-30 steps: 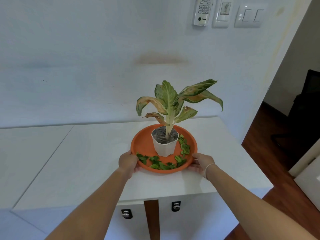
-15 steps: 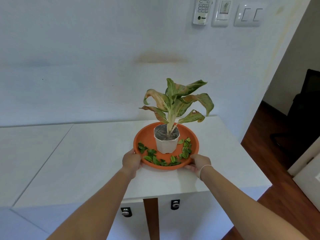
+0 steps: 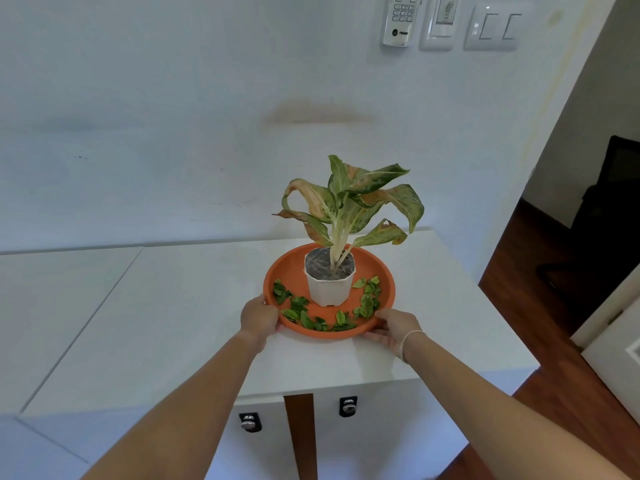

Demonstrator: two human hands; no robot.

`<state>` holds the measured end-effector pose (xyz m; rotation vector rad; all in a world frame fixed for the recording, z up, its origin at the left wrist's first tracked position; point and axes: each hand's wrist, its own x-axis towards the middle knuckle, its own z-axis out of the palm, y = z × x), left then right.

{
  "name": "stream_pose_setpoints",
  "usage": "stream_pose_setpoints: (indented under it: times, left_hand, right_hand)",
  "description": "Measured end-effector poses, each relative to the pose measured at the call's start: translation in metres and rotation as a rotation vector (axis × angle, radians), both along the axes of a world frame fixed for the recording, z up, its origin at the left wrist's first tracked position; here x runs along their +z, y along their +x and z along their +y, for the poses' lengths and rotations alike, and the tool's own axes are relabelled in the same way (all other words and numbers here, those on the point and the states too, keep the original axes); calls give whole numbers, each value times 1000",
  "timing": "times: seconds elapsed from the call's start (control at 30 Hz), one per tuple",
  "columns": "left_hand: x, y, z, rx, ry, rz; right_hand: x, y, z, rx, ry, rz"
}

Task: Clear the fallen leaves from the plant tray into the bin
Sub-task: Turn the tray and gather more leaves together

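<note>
A round orange plant tray (image 3: 382, 271) sits on the white table (image 3: 173, 323). In its middle stands a white pot (image 3: 329, 289) holding a plant (image 3: 349, 202) with large green and browning leaves. Several small green fallen leaves (image 3: 367, 301) lie along the tray's near and right side. My left hand (image 3: 258, 317) grips the tray's near-left rim. My right hand (image 3: 394, 329) holds the near-right rim, fingers partly under it. No bin is in view.
The table ends just right of the tray, above a dark wood floor (image 3: 540, 306). A wall with a remote holder (image 3: 398, 19) and switches (image 3: 491, 27) rises behind. Drawer locks (image 3: 348, 407) show below the table's front edge.
Both hands have turned the tray about a quarter turn on the table; the pot, plant and leaves rotated with it. The hands stay on the near rim.
</note>
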<state>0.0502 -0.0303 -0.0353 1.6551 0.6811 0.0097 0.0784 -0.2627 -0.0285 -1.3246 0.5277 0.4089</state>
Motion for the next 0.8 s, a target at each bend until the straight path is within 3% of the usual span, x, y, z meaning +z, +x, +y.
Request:
stream_pose_setpoints:
  times: [0.2, 0.33, 0.43, 0.57, 0.67, 0.8]
  left_hand:
    - [2, 0, -2, -11, 79, 6]
    - [10, -3, -5, -96, 348, -17]
    - [15, -2, -4, -234, 634, 6]
    - [23, 3, -5, -500, 951, 59]
    - [24, 14, -2, -675, 1122, 141]
    - [19, 28, 0, -773, 1161, 258]
  right_hand:
    - [0, 3, -3, 54, -141, -33]
    - [2, 9, -5, 67, -432, -114]
    - [7, 14, -8, 127, -760, -264]
    - [16, 24, -12, 502, -1032, -527]
    - [21, 34, -12, 793, -1242, -547]
    - [23, 49, -9, 970, -1376, -522]
